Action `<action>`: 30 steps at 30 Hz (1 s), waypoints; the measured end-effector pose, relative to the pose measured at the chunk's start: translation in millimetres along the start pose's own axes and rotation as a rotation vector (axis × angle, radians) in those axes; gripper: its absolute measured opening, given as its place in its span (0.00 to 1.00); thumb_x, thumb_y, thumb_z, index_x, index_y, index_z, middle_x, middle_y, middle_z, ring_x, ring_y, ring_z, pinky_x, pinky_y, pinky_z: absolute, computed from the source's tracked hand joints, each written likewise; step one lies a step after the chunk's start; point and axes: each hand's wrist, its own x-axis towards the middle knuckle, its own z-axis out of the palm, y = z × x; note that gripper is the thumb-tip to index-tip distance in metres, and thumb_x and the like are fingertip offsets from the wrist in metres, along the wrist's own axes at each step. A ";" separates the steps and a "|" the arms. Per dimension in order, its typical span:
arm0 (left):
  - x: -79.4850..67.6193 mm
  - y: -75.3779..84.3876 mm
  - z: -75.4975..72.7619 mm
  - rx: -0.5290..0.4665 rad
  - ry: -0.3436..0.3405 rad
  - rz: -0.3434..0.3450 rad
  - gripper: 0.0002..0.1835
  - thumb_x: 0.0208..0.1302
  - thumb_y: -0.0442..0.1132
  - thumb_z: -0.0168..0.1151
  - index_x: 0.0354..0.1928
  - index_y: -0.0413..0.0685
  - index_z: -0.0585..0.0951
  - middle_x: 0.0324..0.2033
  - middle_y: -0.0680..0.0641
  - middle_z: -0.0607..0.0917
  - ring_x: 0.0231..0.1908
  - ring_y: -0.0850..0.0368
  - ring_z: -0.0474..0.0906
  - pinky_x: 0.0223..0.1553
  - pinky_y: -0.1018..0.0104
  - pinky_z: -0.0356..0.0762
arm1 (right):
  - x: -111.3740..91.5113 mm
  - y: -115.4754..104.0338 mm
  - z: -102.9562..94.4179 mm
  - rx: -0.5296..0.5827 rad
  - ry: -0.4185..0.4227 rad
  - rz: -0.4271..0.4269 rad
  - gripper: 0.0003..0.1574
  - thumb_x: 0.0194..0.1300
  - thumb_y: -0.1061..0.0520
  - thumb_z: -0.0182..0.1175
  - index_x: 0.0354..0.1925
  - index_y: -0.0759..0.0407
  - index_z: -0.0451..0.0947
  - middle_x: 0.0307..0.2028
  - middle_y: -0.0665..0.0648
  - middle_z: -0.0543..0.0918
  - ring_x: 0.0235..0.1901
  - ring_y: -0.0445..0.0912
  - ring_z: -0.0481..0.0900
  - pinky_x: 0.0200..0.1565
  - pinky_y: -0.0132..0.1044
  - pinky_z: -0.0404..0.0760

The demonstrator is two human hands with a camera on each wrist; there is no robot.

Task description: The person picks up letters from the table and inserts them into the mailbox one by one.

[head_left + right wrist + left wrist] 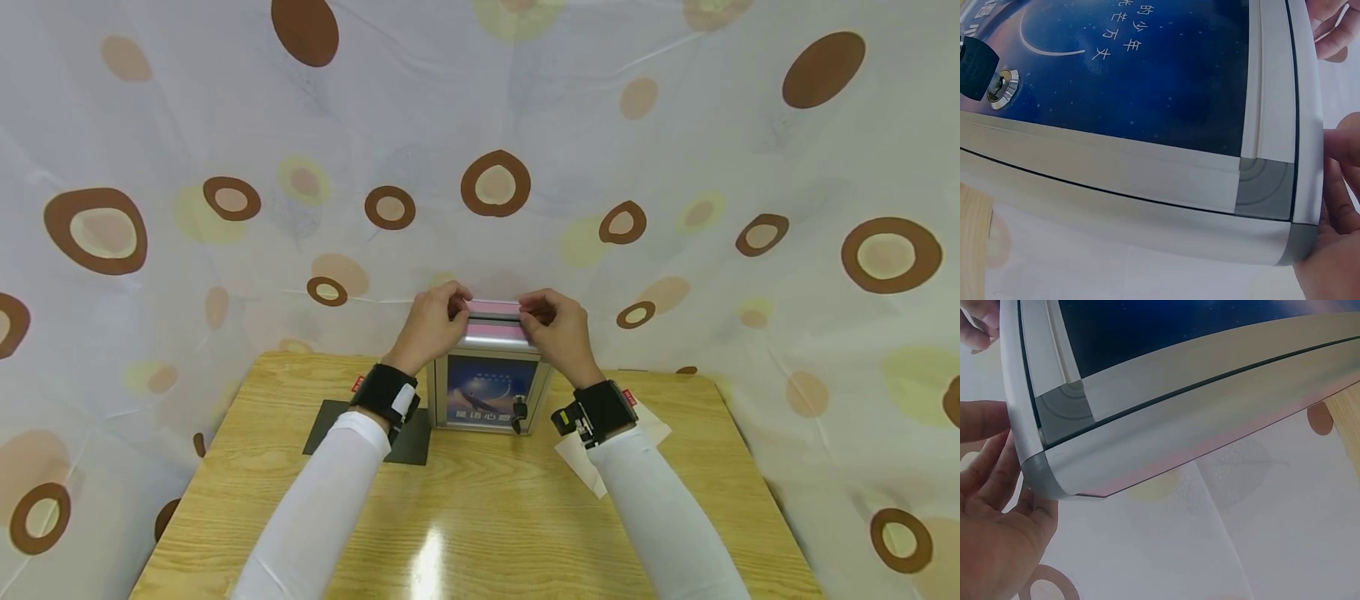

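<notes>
A silver-framed lockable suggestion box (546, 392) stands upright at the back of the table. Its top is pink with a dark slot (493, 319), and its front panel (480, 390) is dark blue with white lettering. A dark-headed key (977, 67) sits in the front lock (1004, 89). At the top's left end my left hand (435, 323) grips the box with bent fingers and thumb. My right hand (561, 329) holds the opposite end the same way. In both wrist views, fingers touch the frame near a grey corner piece. The fingertips are partly hidden behind the box.
On the wooden table (480, 533), a flat black sheet (324, 423) lies left of the box, partly under my left forearm. Pale paper (651, 423) lies to the right, partly covered by my right wrist. A spotted curtain (435, 100) hangs close behind and at both sides.
</notes>
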 end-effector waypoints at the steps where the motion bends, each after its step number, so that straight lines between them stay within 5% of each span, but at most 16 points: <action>1: -1.4 -0.2 -0.1 0.006 0.003 0.013 0.10 0.66 0.31 0.57 0.47 0.38 0.80 0.33 0.45 0.83 0.34 0.53 0.78 0.39 0.56 0.80 | -1.5 0.4 -0.8 -0.007 0.002 -0.008 0.12 0.61 0.69 0.63 0.44 0.64 0.82 0.35 0.64 0.85 0.34 0.51 0.82 0.39 0.48 0.82; 5: -20.8 3.2 -5.5 0.083 0.028 0.104 0.13 0.66 0.32 0.58 0.52 0.39 0.78 0.42 0.41 0.83 0.43 0.50 0.78 0.46 0.54 0.80 | -16.5 -2.7 -7.2 -0.059 0.009 -0.053 0.09 0.63 0.66 0.62 0.44 0.65 0.81 0.36 0.62 0.85 0.34 0.49 0.81 0.36 0.47 0.82; 9: -60.7 2.6 -8.7 0.243 0.113 0.205 0.21 0.66 0.36 0.59 0.60 0.38 0.74 0.52 0.37 0.80 0.54 0.44 0.73 0.56 0.49 0.74 | -49.2 -6.2 -14.8 -0.193 0.027 -0.119 0.09 0.65 0.63 0.62 0.44 0.64 0.80 0.38 0.60 0.83 0.39 0.51 0.79 0.42 0.50 0.80; 12: -95.0 -6.7 -5.0 0.336 0.162 0.218 0.26 0.67 0.39 0.59 0.65 0.37 0.70 0.58 0.34 0.75 0.62 0.40 0.67 0.63 0.45 0.67 | -82.8 -6.7 -16.3 -0.322 0.029 -0.125 0.12 0.66 0.60 0.62 0.47 0.62 0.80 0.42 0.61 0.81 0.46 0.54 0.76 0.48 0.53 0.77; 21: -189.5 -37.3 19.6 0.461 0.071 0.030 0.35 0.72 0.49 0.54 0.74 0.43 0.58 0.73 0.36 0.56 0.73 0.38 0.42 0.68 0.32 0.47 | -183.8 18.2 4.5 -0.523 -0.108 -0.058 0.32 0.69 0.49 0.59 0.65 0.64 0.67 0.62 0.69 0.71 0.65 0.63 0.62 0.62 0.65 0.64; 26: -226.3 -49.9 38.0 0.539 0.034 -0.004 0.37 0.70 0.54 0.55 0.74 0.45 0.57 0.74 0.36 0.55 0.73 0.38 0.39 0.68 0.29 0.43 | -223.0 30.6 15.1 -0.581 -0.225 0.091 0.42 0.74 0.40 0.50 0.73 0.61 0.54 0.72 0.70 0.55 0.72 0.65 0.45 0.68 0.69 0.45; 30: -250.8 -58.6 51.0 0.569 0.008 -0.037 0.39 0.70 0.57 0.54 0.75 0.45 0.56 0.74 0.36 0.54 0.73 0.36 0.38 0.67 0.27 0.41 | -249.1 37.3 21.5 -0.597 -0.264 0.164 0.45 0.73 0.36 0.49 0.75 0.59 0.51 0.74 0.70 0.51 0.73 0.65 0.39 0.66 0.72 0.40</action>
